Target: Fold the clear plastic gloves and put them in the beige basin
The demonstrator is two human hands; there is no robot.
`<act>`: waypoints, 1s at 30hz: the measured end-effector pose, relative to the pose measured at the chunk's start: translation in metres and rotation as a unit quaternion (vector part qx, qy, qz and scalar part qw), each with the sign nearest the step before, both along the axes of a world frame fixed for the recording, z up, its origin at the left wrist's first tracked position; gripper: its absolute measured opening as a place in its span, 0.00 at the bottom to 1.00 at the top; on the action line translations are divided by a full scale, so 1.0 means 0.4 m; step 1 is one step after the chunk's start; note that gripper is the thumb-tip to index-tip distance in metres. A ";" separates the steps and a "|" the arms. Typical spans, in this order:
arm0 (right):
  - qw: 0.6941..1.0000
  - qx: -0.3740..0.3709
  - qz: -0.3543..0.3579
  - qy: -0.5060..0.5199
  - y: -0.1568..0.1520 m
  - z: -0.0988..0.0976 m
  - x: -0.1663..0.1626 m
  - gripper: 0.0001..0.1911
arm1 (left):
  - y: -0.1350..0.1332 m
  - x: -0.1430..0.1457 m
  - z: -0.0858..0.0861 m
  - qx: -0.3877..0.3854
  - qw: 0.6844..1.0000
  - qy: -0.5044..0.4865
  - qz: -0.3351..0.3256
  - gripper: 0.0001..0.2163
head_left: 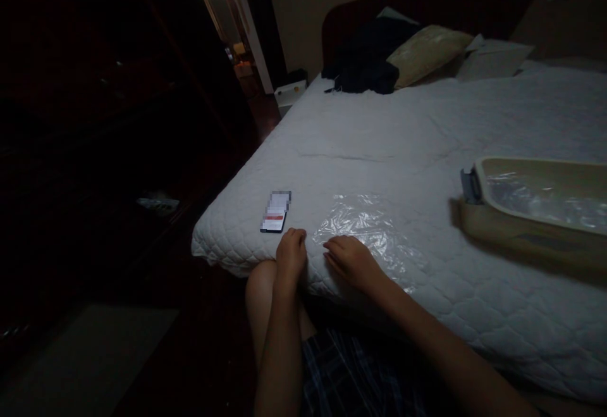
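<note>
My left hand (291, 254) is at the front edge of the bed, just below a smartphone (275, 212) with a lit screen. Its fingers are loosely bent, and nothing shows in them. My right hand (351, 261) rests at the near left part of a clear plastic bag (367, 217), which lies flat and crinkled on the white quilted bedding. The fingers of this hand are slightly bent and a little apart, with no visible grip on the plastic. A gap of bedding separates the two hands.
To the right stands a beige plastic bin (531, 227) with a grey latch and clear plastic inside. Dark clothing (365, 56) and a pale pillow (431, 53) lie by the headboard (332, 21). A white box (290, 94) stands beyond the bed, near a lit doorway.
</note>
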State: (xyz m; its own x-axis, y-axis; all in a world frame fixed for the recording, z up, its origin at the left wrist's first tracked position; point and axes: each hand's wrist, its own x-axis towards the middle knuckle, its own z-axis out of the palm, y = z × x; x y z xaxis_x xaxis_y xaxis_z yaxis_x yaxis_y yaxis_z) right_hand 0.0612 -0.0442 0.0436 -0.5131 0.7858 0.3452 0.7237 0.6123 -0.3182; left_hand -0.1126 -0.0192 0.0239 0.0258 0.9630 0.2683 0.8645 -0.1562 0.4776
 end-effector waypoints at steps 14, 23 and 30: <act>0.994 -0.063 -0.074 -0.041 0.041 -0.036 -0.064 0.10 | 0.015 -0.005 -0.011 0.018 0.998 -0.066 -0.017 0.10; 0.942 -0.187 -0.048 0.275 0.058 0.014 0.011 0.08 | 0.022 0.022 -0.016 0.036 0.986 -0.113 -0.121 0.15; 0.861 -0.278 -0.040 0.423 0.077 0.005 0.055 0.10 | 0.036 0.075 -0.019 0.073 0.981 -0.122 -0.131 0.13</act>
